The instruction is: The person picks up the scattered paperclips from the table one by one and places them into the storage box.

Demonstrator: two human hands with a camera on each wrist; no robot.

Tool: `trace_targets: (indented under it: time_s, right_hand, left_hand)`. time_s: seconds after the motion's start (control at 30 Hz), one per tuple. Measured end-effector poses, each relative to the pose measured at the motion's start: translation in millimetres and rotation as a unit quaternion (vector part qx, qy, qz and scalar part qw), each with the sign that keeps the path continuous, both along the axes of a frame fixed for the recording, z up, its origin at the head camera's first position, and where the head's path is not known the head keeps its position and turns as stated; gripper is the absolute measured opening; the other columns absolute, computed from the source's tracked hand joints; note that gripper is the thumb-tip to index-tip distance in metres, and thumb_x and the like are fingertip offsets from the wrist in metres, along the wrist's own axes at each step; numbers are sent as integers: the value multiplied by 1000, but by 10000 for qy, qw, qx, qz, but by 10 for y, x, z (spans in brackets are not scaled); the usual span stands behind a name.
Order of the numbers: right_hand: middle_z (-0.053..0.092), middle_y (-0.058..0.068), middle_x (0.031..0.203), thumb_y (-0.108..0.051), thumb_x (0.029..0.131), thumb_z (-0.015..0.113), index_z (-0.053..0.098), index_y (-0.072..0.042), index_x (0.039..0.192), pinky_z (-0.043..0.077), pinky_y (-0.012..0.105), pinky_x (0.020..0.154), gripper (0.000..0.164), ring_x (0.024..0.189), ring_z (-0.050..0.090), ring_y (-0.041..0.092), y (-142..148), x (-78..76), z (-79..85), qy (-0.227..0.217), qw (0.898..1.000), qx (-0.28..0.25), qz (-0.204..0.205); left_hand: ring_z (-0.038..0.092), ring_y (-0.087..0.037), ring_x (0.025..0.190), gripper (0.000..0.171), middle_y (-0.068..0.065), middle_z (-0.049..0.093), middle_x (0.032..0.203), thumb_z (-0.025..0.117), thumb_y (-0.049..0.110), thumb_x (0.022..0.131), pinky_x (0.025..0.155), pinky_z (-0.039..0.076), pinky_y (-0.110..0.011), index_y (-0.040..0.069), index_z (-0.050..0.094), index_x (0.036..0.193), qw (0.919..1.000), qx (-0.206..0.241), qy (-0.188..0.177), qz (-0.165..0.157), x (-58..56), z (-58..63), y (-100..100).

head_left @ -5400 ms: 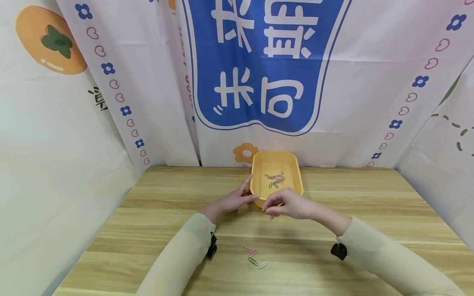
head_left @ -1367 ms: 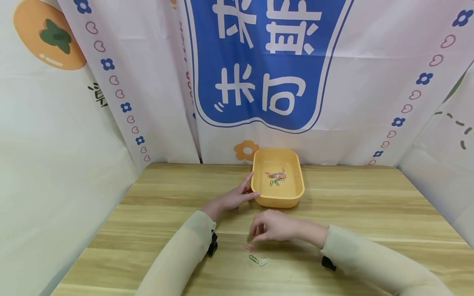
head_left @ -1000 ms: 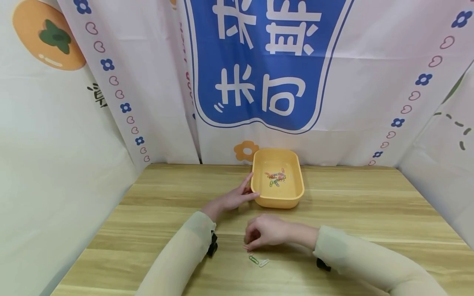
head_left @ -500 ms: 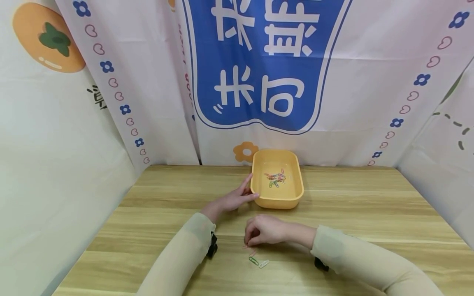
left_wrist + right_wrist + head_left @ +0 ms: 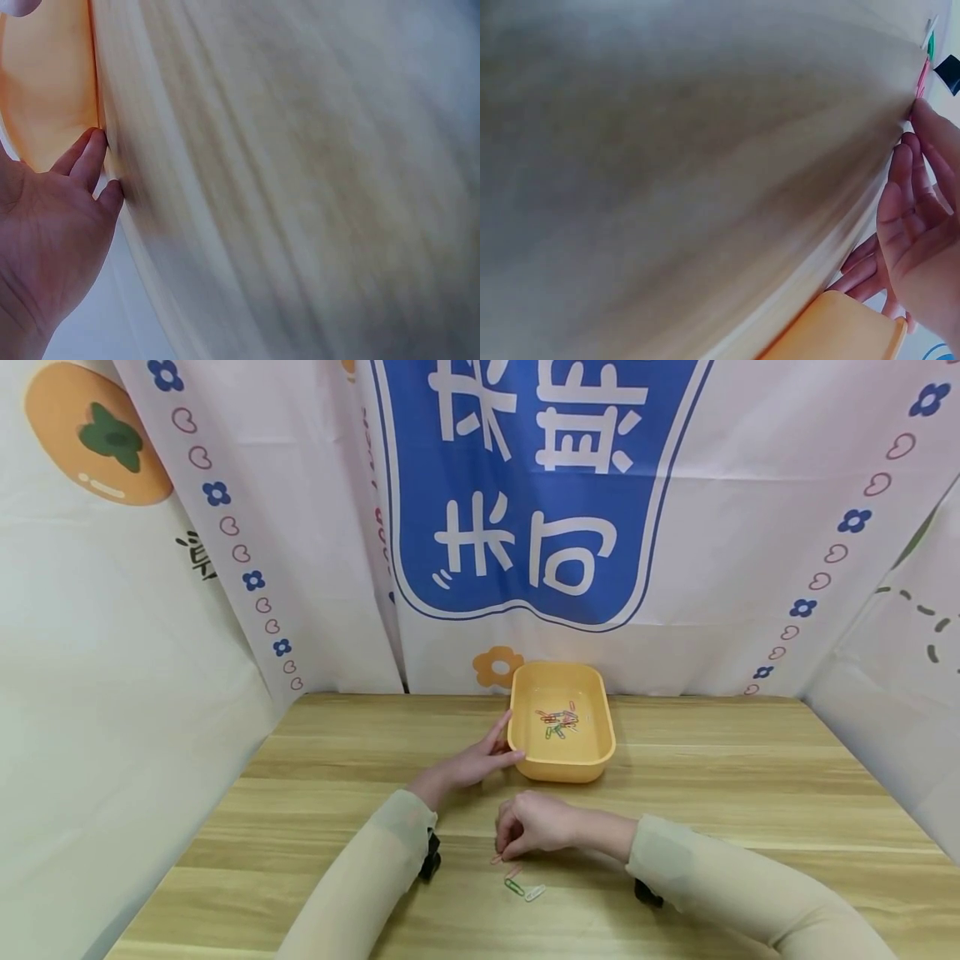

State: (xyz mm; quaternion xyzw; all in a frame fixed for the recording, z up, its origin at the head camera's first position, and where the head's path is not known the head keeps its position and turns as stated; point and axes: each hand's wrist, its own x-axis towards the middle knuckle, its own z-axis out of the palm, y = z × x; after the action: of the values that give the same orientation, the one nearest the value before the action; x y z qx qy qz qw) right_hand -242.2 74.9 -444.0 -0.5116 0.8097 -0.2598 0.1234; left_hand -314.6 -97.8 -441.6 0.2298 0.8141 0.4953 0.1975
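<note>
A yellow plastic bin (image 5: pixel 562 772) stands at the back of the table with several coloured paper clips (image 5: pixel 557 723) on its floor. My left hand (image 5: pixel 474 763) rests against its near left corner, thumb at the rim and fingers spread along the side wall; in the left wrist view the fingertips (image 5: pixel 94 154) meet the wall low down by the table. Nearer me, my right hand (image 5: pixel 536 823) pinches at a pink paper clip (image 5: pixel 496 860) on the tabletop, thumb and bent fingers together. Beside it lie another pink clip (image 5: pixel 513 872), a green clip (image 5: pixel 514 887) and a white clip (image 5: pixel 535 892).
The wooden table (image 5: pixel 360 743) ends at a printed cloth backdrop (image 5: pixel 450 647) right behind the bin. Cloth walls (image 5: pixel 150 710) close in both sides. A black wrist camera (image 5: pixel 648 893) hangs under the right sleeve.
My right hand has come from beside the bin down to the loose clips, and one pink clip has turned and come apart from the other. My left hand has stayed at the bin.
</note>
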Motion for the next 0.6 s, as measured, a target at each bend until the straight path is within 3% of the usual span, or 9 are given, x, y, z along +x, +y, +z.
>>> trace_targets:
  time_s: [0.2, 0.47, 0.6]
  right_hand:
    - [60, -15, 78, -13, 83, 78, 75, -13, 79, 46, 11, 65, 6, 70, 54, -8, -27, -21, 37, 51, 9998, 180, 87]
    - [57, -16, 75, -8, 84, 76, 68, -16, 75, 46, 15, 62, 14, 65, 52, -4, -90, -42, 92, -813, 9939, 731, -120]
    - [56, -15, 76, -9, 85, 76, 67, -16, 75, 46, 15, 62, 15, 66, 52, -4, -94, -37, 98, -827, 9932, 815, -86]
  left_hand:
    - [34, -29, 138, 86, -20, 36, 150, 55, 38, 100, 113, 21, -47, 28, -10, 156, 10000, 44, 26, -68, -3, 8, -6]
    - [34, -28, 138, 88, -19, 36, 151, 55, 42, 99, 113, 21, -46, 29, -10, 156, 10000, -39, 16, -42, 3, 3, -8]
    - [34, -26, 138, 87, -17, 37, 151, 56, 43, 98, 113, 22, -44, 31, -9, 156, 9999, -134, 15, 75, -2, -15, -7]
